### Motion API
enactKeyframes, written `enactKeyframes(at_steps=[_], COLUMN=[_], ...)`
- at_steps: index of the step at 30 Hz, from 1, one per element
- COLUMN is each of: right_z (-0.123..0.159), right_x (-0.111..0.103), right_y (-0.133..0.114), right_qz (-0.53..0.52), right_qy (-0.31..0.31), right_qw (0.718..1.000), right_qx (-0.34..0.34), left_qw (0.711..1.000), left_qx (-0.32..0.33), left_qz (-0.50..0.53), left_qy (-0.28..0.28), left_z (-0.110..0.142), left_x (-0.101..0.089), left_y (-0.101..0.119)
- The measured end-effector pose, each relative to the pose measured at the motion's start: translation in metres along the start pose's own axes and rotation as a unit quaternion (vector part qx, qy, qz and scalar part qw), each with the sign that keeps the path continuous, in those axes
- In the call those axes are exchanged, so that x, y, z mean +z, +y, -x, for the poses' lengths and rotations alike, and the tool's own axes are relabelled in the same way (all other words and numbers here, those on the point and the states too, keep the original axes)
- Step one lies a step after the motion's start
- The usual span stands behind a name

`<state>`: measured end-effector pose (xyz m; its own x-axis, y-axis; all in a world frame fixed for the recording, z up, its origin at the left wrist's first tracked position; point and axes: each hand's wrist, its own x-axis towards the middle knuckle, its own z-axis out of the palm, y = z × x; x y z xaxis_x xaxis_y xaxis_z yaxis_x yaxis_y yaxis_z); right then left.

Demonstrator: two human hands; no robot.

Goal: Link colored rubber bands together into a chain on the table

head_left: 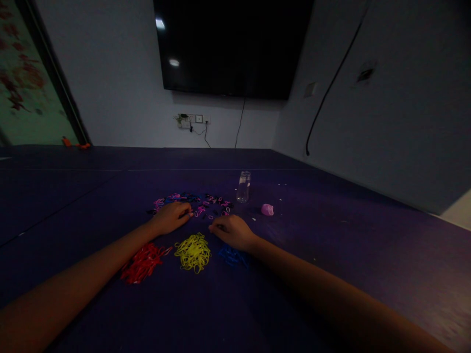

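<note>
My left hand (pixel 171 218) rests at the near edge of a loose spread of pink, black and blue rubber bands (pixel 211 200), its fingers curled together. Facing it across a small gap, my right hand (pixel 233 231) has its thumb and fingers drawn into a pinch. Whether either hand has a band in it is too small and dark to see. Nearer to me lie a red pile of rubber bands (pixel 143 263) beside my left forearm and a yellow pile of rubber bands (pixel 193 252) between the arms. Blue rubber bands (pixel 232 256) lie just under my right wrist, partly hidden.
A clear bottle (pixel 243 189) stands upright beyond my right hand, with a pink cap-like piece (pixel 267 210) to its right. Small white scraps dot the purple surface (pixel 331 230). Behind it are a wall-mounted screen (pixel 231 44), sockets and a hanging cable (pixel 331 81).
</note>
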<state>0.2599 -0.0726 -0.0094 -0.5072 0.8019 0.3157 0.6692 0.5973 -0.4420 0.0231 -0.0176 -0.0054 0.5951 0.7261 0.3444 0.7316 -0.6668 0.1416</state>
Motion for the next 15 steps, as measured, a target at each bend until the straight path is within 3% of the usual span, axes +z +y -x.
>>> enactKeyframes(at_steps=[15], right_z=[0.0009], right_x=[-0.0027], right_y=[-0.0052], right_qz=[0.048], right_qy=[-0.013], right_qw=[0.999], right_qx=[-0.005], left_qw=[1.000], left_qx=[-0.007], left_qz=[0.000], left_qy=[0.004], left_z=[0.0007], left_x=[-0.0003], left_y=[0.0010])
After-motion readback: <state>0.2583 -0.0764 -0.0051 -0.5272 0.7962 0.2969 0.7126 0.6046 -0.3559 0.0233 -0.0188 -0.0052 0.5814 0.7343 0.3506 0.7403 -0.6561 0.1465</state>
